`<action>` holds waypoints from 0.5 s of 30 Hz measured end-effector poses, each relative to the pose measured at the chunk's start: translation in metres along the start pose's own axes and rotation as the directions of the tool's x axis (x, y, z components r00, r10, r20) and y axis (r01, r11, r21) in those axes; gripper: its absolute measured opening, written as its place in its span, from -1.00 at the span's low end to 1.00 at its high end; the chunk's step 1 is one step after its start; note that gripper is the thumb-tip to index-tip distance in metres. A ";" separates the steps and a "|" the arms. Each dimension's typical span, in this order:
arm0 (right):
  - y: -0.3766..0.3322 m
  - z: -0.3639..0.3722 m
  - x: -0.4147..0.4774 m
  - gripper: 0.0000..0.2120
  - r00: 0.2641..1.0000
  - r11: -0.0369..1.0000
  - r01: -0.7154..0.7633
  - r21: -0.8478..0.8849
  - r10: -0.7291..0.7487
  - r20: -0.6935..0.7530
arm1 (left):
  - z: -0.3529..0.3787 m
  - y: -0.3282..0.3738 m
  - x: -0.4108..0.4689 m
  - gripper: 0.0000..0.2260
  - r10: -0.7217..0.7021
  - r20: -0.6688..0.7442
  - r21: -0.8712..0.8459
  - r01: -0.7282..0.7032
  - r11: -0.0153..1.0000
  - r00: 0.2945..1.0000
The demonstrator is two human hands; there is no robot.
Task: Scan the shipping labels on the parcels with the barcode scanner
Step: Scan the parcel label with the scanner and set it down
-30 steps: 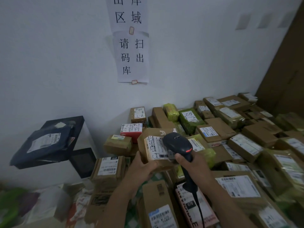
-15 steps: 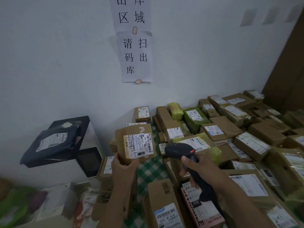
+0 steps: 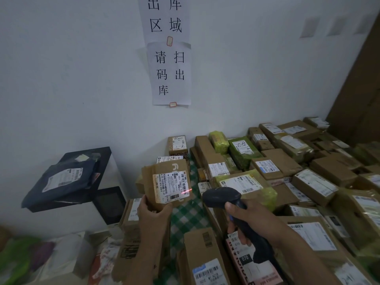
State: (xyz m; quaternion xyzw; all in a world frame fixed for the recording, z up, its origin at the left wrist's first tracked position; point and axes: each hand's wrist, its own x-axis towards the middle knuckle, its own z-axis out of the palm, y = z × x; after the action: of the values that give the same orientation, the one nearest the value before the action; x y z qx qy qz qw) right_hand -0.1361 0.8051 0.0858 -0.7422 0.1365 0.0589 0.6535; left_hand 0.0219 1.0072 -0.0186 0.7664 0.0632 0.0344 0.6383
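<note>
The left hand (image 3: 153, 212) grips the lower edge of a small brown cardboard parcel (image 3: 166, 185), raised upright above the parcel-covered table (image 3: 190, 214). The right hand (image 3: 253, 220) clasps the black barcode scanner (image 3: 223, 197), whose red line falls on the white shipping label (image 3: 170, 187).

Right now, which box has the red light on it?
The box held up in the left hand: a red line from the scanner crosses its label. The other boxes lie in the pile, unlit.

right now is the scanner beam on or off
On: the barcode scanner casts a red line on the shipping label of the held parcel.
</note>
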 end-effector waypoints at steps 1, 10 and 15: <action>0.000 0.000 0.000 -0.54 1.000 1.000 0.000 0.000 0.000 0.002 | -0.001 -0.001 0.001 -0.34 0.006 -0.001 -0.002 -0.006 1.000 1.000; 0.005 -0.002 0.003 -0.51 0.999 1.000 0.006 -0.015 -0.006 -0.039 | -0.003 -0.011 0.002 -0.35 -0.001 0.130 0.130 -0.016 0.991 0.991; 0.010 -0.013 0.007 -0.53 0.985 1.000 -0.014 0.002 0.014 -0.173 | 0.001 -0.017 0.001 -0.20 -0.031 0.194 0.309 -0.032 0.951 0.980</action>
State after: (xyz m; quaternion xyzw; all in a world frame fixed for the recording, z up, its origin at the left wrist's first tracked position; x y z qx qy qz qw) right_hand -0.1335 0.7902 0.0760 -0.7433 0.1977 -0.0012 0.6390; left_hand 0.0217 1.0094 -0.0358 0.8569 0.0041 -0.0518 0.5129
